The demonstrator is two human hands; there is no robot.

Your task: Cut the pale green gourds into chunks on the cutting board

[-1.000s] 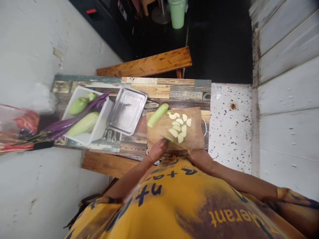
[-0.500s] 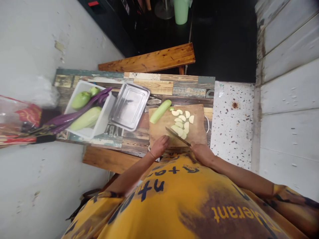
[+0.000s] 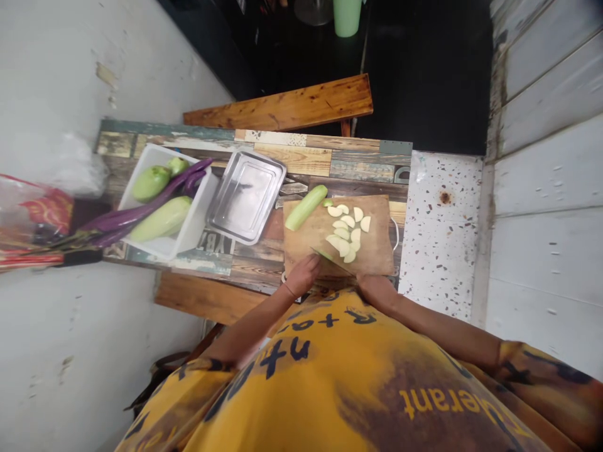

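Note:
My left hand is closed at the near left of the wooden cutting board, fingers curled beside the knife blade. What it holds is mostly hidden; a thin green edge by the fingertips looks like a piece of zucchini. In my right hand, closed round the handle, is a knife, its blade slanting toward my left fingertips. Several pale half-round zucchini slices lie just beyond the blade. A longer light green zucchini length rests across the board's far left corner, with a small green end piece beside it.
Left of the board sits a shallow metal tray. Farther left, a white bin holds green squash and long purple eggplants. Wooden benches flank the patterned table. A white wall closes off the left.
The knife has drawn back toward me and lies lower, with a green sliver now showing along its blade. My right hand shifted slightly; the slices stay put. The whole view has shifted a little.

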